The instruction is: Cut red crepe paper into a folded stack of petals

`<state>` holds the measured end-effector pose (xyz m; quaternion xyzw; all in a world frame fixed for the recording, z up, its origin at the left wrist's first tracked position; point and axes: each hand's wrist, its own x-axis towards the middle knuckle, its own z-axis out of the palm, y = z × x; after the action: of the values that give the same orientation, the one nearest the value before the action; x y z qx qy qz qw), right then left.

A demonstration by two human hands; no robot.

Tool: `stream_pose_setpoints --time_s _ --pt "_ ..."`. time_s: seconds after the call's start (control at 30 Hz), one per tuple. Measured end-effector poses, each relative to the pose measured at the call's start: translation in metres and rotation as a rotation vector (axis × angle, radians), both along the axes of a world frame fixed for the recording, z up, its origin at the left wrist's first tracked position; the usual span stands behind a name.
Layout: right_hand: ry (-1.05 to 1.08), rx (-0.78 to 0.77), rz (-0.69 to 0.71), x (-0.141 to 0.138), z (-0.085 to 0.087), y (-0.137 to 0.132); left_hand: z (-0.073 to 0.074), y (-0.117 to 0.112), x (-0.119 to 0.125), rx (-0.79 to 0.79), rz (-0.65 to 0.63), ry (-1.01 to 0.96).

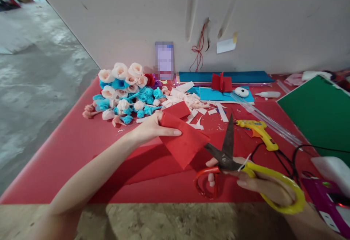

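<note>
My left hand (pixel 155 127) pinches a folded piece of red crepe paper (pixel 183 141), its thumb flat across the upper face. In my right hand (pixel 262 185) is a pair of scissors (pixel 225 158) with one red and one yellow handle loop. The blades are spread apart, and the lower blade's tip meets or overlaps the right corner of the red paper; I cannot tell whether it is cutting. Beneath both hands a larger red paper sheet (pixel 147 163) lies on the red tabletop (pixel 54 185).
Paper flowers (pixel 120 71) in white and blue are heaped at the back left, beside white paper scraps (pixel 191 99). A yellow glue gun (pixel 258 129) with a black cord lies right. A green board (pixel 319 112) stands far right; a phone (pixel 164 59) leans on the wall.
</note>
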<state>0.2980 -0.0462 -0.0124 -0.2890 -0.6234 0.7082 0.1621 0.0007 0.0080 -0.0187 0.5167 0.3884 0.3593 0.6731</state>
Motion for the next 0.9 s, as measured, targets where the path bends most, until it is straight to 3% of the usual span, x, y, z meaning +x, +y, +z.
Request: stream_pose_setpoints --time_s 0.17,0.37,0.53,0.9 --pt "-0.11 0.047 0.011 -0.004 0.008 -0.001 0.006 -0.003 -0.001 0.08 -0.108 0.109" --pt "-0.095 -0.04 0.035 -0.013 0.01 -0.001 0.015 -0.006 0.001 0.211 -0.234 0.207" --pt "0.044 -0.06 0.049 -0.025 0.012 -0.001 0.017 -0.007 0.002 0.266 -0.257 0.215" --pt "-0.04 -0.127 -0.055 -0.034 0.0 -0.01 0.019 -0.005 -0.004 0.331 -0.295 0.215"
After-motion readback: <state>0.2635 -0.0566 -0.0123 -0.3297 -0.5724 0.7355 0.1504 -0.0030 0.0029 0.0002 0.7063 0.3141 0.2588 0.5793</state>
